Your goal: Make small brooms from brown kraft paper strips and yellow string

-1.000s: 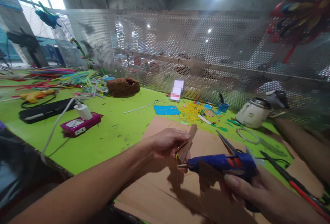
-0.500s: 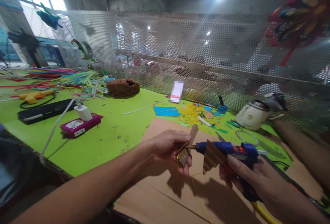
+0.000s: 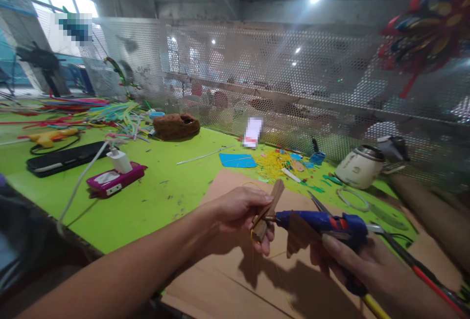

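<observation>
My left hand (image 3: 246,211) pinches a small folded brown strip piece (image 3: 273,199), with a thin yellow string hanging from it. In my right hand (image 3: 352,260) is a blue hot glue gun (image 3: 308,222), its metal nozzle touching or very near the brown piece. A second brown piece with a striped, wood-like look (image 3: 299,238) hangs beside the gun's barrel, apparently held by the same right hand. Below both hands lies a tan cardboard sheet (image 3: 220,280), on which their shadows fall. The right hand's lower fingers are partly hidden behind the gun.
On the green table (image 3: 161,211) are a purple power strip (image 3: 117,179), a black case (image 3: 66,157), a brown pouch (image 3: 176,127), a blue sheet (image 3: 237,160), yellow scraps (image 3: 275,165) and a white pot (image 3: 360,166). Scissors (image 3: 318,202) lie behind the gun. A perforated metal screen (image 3: 227,74) stands behind.
The glue gun and the striped brown piece have shifted slightly left and down, the gun's nozzle still at the held strip. My left hand stays nearly in place.
</observation>
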A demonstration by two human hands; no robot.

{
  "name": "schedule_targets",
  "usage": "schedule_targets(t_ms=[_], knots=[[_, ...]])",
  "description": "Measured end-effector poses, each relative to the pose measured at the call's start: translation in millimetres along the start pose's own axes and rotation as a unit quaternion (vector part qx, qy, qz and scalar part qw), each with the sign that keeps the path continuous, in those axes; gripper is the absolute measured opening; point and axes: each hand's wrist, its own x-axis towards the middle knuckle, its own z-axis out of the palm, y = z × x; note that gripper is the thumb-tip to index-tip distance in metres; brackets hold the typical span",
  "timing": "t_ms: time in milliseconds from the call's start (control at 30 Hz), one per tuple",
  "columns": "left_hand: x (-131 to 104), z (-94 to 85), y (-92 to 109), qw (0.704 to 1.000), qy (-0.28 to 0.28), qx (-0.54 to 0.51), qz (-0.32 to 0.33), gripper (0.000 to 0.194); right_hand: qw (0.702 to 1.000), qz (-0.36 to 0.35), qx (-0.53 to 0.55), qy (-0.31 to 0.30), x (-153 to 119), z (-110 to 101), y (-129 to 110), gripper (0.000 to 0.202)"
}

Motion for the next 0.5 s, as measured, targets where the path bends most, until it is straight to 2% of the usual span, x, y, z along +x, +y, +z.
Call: schedule_targets(t_ms=[167, 300, 400, 500], knots=[[0.9, 1.0, -0.5, 1.000, 0.006, -0.014, 0.025, 0.025, 0.999, -0.027, 0.040, -0.021, -5.1, -0.7, 1.6, 0.046], [-0.7, 4.0, 1.8, 1.000, 0.009, -0.006, 0.025, 0.026, 0.993, 0.006, 0.112, -0.027, -7.1, -4.0, 8.0, 0.053], [-0.7, 3.3, 2.5, 1.000, 0.014, 0.006, 0.022, 0.028, 0.990, 0.031, 0.140, 0.007, -1.0, -6.7, 9.9, 0.055], [0.4, 1.6, 1.1, 0.999, 0.022, 0.034, 0.025, 0.030, 0.982, 0.031, 0.171, 0.072, 12.0, -9.2, 9.4, 0.050]])
